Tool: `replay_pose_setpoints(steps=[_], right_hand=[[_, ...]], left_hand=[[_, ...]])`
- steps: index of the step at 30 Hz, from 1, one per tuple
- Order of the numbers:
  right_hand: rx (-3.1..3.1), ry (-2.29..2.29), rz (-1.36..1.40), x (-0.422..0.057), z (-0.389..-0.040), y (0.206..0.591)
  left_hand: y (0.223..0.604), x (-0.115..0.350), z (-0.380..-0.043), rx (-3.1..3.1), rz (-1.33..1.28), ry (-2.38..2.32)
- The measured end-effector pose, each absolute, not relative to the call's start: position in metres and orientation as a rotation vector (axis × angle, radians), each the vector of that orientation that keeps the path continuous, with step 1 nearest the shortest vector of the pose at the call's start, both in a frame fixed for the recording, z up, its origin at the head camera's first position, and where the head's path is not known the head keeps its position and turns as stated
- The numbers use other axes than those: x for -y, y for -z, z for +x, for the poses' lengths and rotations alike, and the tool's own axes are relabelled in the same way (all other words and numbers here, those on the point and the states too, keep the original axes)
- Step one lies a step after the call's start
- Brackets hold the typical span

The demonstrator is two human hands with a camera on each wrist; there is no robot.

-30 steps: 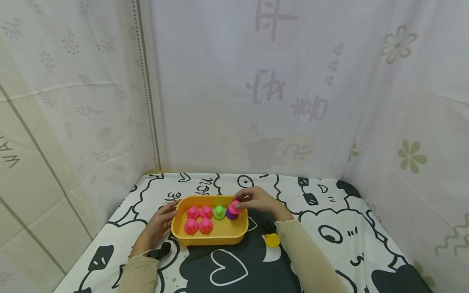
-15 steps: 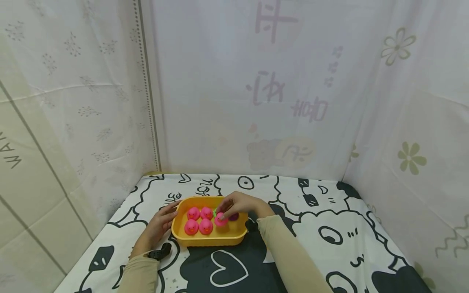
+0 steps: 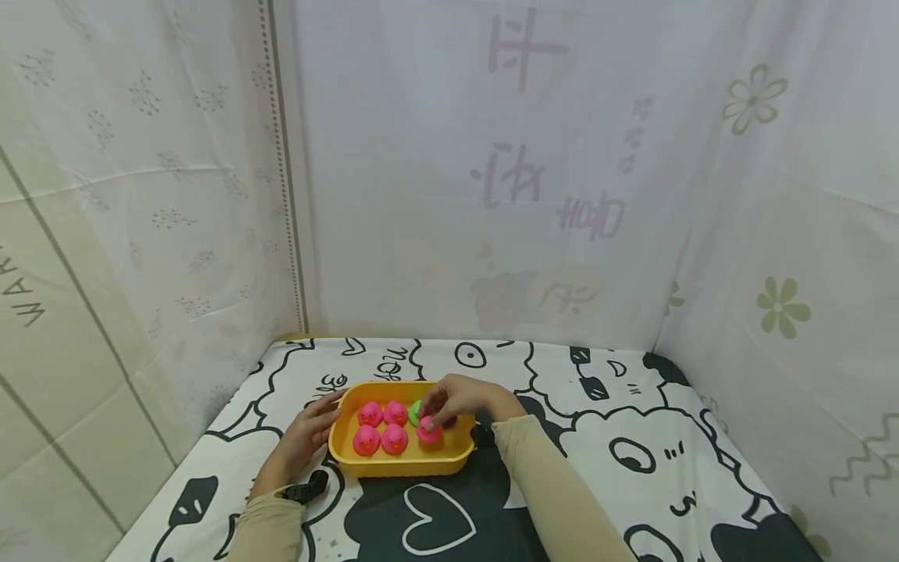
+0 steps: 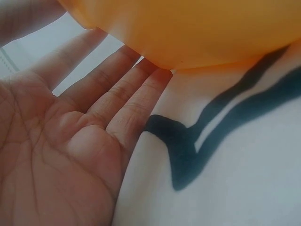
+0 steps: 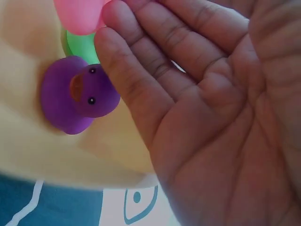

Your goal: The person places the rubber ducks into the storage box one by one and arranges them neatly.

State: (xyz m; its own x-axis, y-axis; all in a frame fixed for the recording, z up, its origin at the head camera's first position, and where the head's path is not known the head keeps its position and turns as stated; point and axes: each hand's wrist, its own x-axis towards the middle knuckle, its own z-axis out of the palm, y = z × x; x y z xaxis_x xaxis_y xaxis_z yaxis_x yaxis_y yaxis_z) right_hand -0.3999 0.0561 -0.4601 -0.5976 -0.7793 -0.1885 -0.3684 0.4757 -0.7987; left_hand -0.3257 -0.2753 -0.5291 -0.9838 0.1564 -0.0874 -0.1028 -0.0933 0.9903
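A yellow plastic tray [image 3: 403,467] stands on the patterned cloth with small rubber ducks inside. My right hand [image 3: 460,396] reaches over its right half and holds a pink rubber duck [image 3: 429,431] by the fingertips, in front of a partly covered green duck [image 3: 413,412]. Beneath my fingers in the right wrist view sits a purple duck [image 5: 80,96]. Further left in the tray are pink ducks in two rows, two behind [image 3: 382,414] and two in front [image 3: 380,440]. My left hand [image 3: 307,432] rests against the tray's left side, fingers stretched along its outer wall [image 4: 188,33].
Black-and-white cartoon cloth [image 3: 618,437] covers the table. Pale curtains [image 3: 449,195] hang behind and at both sides. My right sleeve [image 3: 555,484] crosses the cloth at the right of the tray; a dark watch [image 3: 307,488] is on my left wrist.
My right hand has brought the pink duck left and toward me, from over the purple duck to in front of the green one. My left hand has stayed at the tray's side.
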Motion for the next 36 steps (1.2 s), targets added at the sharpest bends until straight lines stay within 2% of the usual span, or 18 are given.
replay_pose_setpoints(steps=[21,36], right_hand=[[-2.225,0.878,-0.973,-0.044,-0.392,0.463],[-2.257,0.922,-0.987,-0.053,-0.392,0.463]], left_hand=[[0.53,0.277,-0.328,-1.952,0.068,-2.214],[0.529,0.276,-0.328,-1.998,0.063,-2.191]])
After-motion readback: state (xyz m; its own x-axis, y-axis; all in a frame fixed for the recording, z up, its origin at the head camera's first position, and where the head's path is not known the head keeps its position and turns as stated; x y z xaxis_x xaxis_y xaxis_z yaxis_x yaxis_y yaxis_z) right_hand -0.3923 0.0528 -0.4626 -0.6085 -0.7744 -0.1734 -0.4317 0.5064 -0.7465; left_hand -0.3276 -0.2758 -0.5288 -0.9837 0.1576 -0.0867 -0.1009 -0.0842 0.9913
